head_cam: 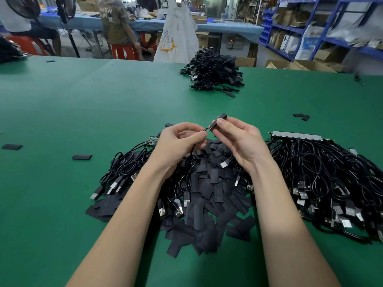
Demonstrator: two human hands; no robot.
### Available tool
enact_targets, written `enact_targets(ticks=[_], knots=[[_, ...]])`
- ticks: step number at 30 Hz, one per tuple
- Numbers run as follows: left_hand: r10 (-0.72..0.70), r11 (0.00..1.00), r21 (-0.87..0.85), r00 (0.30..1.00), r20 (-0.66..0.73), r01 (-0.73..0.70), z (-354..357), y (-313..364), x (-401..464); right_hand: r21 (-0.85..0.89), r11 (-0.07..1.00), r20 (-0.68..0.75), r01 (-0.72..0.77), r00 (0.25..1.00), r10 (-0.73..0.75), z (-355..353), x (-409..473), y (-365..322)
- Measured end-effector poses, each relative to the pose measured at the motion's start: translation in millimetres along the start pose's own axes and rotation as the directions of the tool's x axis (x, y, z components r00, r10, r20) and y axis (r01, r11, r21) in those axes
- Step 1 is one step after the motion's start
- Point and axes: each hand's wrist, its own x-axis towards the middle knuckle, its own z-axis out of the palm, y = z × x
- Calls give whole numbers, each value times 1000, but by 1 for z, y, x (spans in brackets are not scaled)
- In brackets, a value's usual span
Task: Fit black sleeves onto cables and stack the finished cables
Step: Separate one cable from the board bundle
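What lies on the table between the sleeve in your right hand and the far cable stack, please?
In the head view, only bare green table lies between the sleeve and the far cable stack.

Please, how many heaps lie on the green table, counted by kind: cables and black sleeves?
Cable heaps: 3 (far heap, near left heap, near right heap)
Sleeve heaps: 1 (middle heap)
Total: 4
The dark mass at the left edge is cut off, so it is not counted.
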Motion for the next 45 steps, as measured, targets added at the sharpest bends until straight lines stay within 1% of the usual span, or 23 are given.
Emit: enact_targets(ticks=[7, 11, 17, 20, 24, 34, 37, 41, 45], knots=[[68, 997, 39, 997, -34, -67, 2, 1, -1, -52, 999, 26, -2, 1000, 4, 4, -2, 1], [87, 996, 41, 995, -52, -84, 2, 1, -1, -52, 999, 45, -6, 999, 9, 7, -3, 2], [93, 995, 33, 994, -54, -91, 1, -2, 0, -76, 997, 37, -1, 999, 4, 8, -3, 5], [83, 996, 20, 996, -40, -82, -1, -2, 1, -86, 995, 27, 40, 999, -38, 9, -3, 6], [75, 997, -20, 996, -45, -76, 1, -2, 0, -136, 985, 52, 102, 994, -96, 11, -5, 6], [64, 997, -41, 995, -74, -67, 6, 1, -2, -125, 985, 41, 116, 993, -112, 14, -4, 8], [55, 998, 1, 996, -67, -56, 5, 2, -1, -98, 988, 23, 123, 992, -121, 14, -3, 9], [25, 980, 198, 998, -50, -15, -1, 3, 1, -102, 986, -16, 133, 991, -135, 10, -2, 9], [61, 973, 224, 998, -23, -55, -1, 5, 2, -100, 986, -21, 136, 990, -139, 10, -3, 6]])
